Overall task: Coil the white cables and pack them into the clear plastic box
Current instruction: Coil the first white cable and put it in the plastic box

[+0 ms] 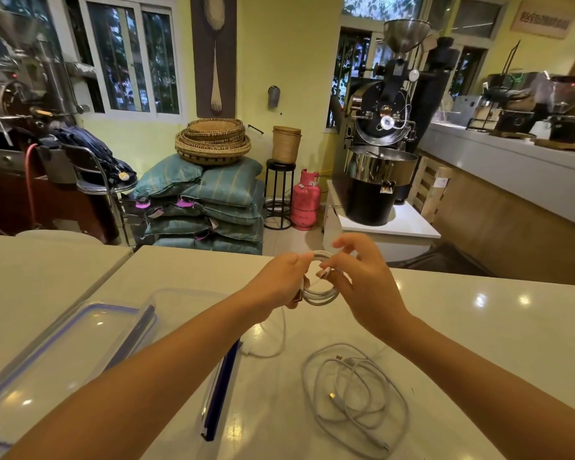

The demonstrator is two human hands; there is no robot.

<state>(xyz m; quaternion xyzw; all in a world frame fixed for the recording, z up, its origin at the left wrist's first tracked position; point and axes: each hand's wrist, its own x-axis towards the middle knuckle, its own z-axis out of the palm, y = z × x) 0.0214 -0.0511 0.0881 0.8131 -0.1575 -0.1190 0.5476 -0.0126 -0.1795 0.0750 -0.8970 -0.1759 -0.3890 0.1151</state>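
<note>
Above the white counter, my left hand (284, 282) grips a small coil of white cable (321, 293), pinching its top and one plug end. My right hand (362, 277) holds the other plug end of that same cable at the coil, fingers partly spread. A second white cable (356, 396) lies loosely looped on the counter below my right forearm. A third white cable (273, 340) trails on the counter under my left wrist. The clear plastic box (193, 307) stands left of my hands, partly hidden by my left forearm.
The box's clear lid (57, 353) with a purple seal lies at the left on the white counter (478, 327). A purple clip edge (221, 393) of the box shows under my left forearm. Beyond the counter's far edge stand sacks, baskets, a pink gas cylinder and a coffee roaster.
</note>
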